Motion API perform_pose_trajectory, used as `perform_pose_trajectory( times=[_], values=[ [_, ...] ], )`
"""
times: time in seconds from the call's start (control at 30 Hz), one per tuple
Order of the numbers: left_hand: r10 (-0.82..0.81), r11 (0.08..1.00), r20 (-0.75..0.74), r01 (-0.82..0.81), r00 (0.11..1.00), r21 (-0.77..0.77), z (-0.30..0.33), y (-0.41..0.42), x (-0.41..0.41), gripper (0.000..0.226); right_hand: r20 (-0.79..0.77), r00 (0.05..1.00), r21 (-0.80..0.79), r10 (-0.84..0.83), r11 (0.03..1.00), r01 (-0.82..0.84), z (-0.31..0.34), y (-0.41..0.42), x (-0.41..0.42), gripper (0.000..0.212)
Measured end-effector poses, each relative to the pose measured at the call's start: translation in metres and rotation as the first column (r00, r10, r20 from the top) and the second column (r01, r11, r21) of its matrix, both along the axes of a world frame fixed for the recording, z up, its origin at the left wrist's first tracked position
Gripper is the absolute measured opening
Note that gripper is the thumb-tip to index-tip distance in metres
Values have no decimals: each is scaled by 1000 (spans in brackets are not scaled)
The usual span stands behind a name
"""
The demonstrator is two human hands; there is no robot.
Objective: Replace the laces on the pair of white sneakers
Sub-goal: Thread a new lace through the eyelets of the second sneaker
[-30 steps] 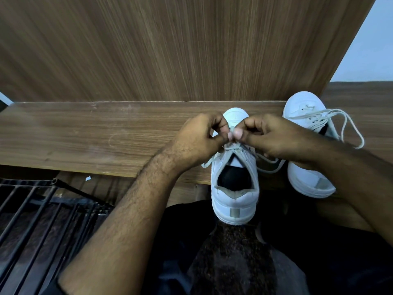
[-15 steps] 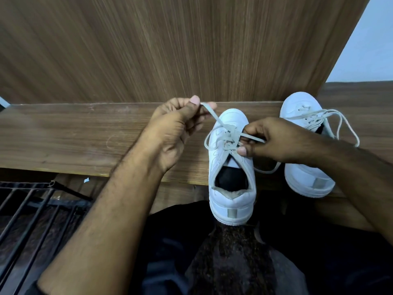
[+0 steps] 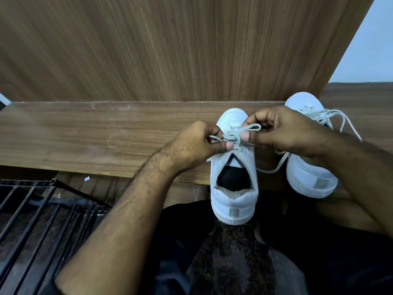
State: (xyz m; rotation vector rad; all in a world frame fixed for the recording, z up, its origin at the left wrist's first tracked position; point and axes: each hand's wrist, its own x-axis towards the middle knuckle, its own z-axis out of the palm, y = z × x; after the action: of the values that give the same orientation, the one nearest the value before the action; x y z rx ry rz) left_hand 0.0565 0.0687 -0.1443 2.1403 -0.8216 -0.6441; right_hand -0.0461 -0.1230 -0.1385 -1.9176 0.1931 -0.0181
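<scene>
Left hand [image 3: 197, 143], right hand [image 3: 282, 133] pinching lace [image 3: 234, 138], unbranded white sneaker [image 3: 234, 188]

**Dim, soft light with wide-angle bend**

The scene is dim and evenly lit, with no hard shadows or glare; the brightest patch is the pale wall [image 3: 374, 50] in the upper right of the frame; the bottom of the frame sinks into near black; the wooden panel [image 3: 170, 45] bows outward toward the edges; the white sneakers [image 3: 234, 188] take a cool bluish cast; fine detail looks smeared and soft.
</scene>
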Motion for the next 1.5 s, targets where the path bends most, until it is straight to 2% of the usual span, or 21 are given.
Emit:
perform_pose_trajectory(
  times=[0.23,0.43,0.63,0.77,0.83,1.0,1.2,1.3,1.4,1.5],
  values=[
    [51,997,79,-46,996,-53,3,-4,-3,13,43,998,208,-54,977,44,3,0,1,19],
    [35,999,83,-33,996,-29,2,-4,-3,12,-65,989,138,131,983,-121,0,7,-3,20],
    [17,999,53,-15,998,-37,3,-2,-2,17,1,997,178,-76,981,74,0,6,3,14],
    [17,1000,94,-14,995,-25,3,-1,0,17,-68,998,351,2,936,22,1,7,1,22],
    [18,1000,106,-15,994,-25,2,0,1,16,-51,998,420,29,908,-5,3,7,1,27],
    [31,999,122,-30,992,-11,1,1,3,12,-6,1000,424,-19,906,20,8,6,3,18],
    [55,998,95,-53,994,-23,4,1,3,7,36,995,562,-93,825,56,17,8,3,21],
    [42,999,67,-40,997,-34,5,3,4,7,16,995,531,-98,844,74,15,9,4,20],
    [29,999,41,-27,999,-47,8,6,4,7,-5,992,398,-125,910,117,13,9,4,15],
    [61,990,-55,-68,997,-124,11,9,3,15,10,994,265,-112,958,105,11,10,2,14]
  ],
)
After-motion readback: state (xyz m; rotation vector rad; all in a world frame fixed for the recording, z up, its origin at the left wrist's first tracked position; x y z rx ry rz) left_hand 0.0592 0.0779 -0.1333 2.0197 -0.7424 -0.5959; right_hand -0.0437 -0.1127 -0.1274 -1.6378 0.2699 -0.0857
